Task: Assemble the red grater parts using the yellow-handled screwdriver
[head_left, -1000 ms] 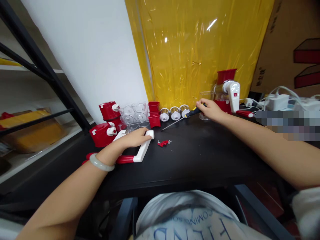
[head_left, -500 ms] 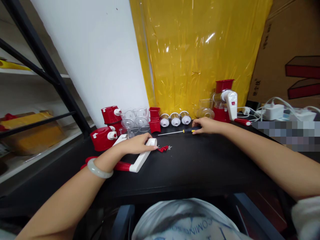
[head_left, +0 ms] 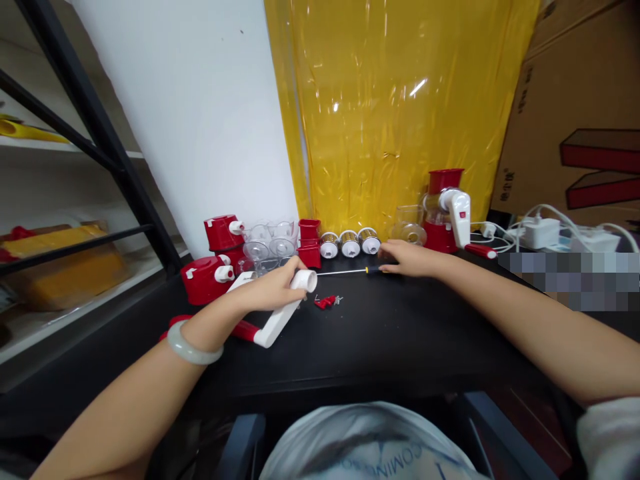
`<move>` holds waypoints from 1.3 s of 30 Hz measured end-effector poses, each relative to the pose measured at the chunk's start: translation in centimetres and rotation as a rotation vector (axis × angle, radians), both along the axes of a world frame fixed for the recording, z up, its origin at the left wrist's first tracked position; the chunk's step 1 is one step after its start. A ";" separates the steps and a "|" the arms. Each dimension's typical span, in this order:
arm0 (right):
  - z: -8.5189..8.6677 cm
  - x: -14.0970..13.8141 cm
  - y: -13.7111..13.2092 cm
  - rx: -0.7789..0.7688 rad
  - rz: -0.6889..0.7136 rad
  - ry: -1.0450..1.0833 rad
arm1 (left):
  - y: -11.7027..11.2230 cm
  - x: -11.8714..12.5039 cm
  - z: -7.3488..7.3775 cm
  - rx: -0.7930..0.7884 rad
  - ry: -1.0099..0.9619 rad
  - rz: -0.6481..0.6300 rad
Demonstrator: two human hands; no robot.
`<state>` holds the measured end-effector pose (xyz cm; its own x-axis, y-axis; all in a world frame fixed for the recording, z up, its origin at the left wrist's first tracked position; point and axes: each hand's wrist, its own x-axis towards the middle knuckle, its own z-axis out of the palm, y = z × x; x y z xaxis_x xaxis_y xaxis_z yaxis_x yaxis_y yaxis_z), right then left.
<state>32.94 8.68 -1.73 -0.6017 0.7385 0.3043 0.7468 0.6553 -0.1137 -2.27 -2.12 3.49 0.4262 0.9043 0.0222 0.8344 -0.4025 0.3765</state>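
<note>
My left hand (head_left: 273,288) is closed around the white arm of a crank handle (head_left: 281,325), near its round socket end (head_left: 306,281). The crank's red grip (head_left: 245,330) points to the left under my wrist. My right hand (head_left: 404,258) is closed over the dark handle of a screwdriver (head_left: 345,271), low at the table. Its thin metal shaft points left toward the crank's socket end. Between my hands and nearer to me, small red parts (head_left: 327,302) lie with several screws (head_left: 339,300) beside them.
Along the back stand red bases (head_left: 205,280), clear plastic parts (head_left: 273,240), red hoppers (head_left: 309,243) and three metal drums (head_left: 349,244). An assembled red-and-white grinder (head_left: 445,213) stands to the right. Beyond it are white chargers with cables (head_left: 541,232). A black-framed shelf (head_left: 125,173) rises at left.
My left hand has turned the crank's socket end up a little, away from the small red parts. My right hand has shifted slightly left along the screwdriver, which sits a little lower.
</note>
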 end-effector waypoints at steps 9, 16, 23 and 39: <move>3.3 -7.6 -6.4 0.107 0.366 0.337 | -0.3 0.4 0.9 0.305 -0.498 -0.108; 5.6 -14.8 -7.9 -0.313 0.455 0.715 | 1.1 0.2 -1.1 1.050 -0.384 -0.232; 4.5 -17.6 -9.5 -0.140 0.498 0.910 | 0.9 1.0 -1.2 1.448 -0.353 -0.297; 3.1 -16.7 -7.0 -0.380 0.422 0.886 | 1.2 0.3 -1.5 1.085 -0.227 -0.463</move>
<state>16.23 1.66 1.37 -0.5080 0.6598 0.5537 0.0156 0.6498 -0.7600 -2.01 -0.96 1.95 0.5938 0.1297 0.7941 0.4850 -0.8452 -0.2246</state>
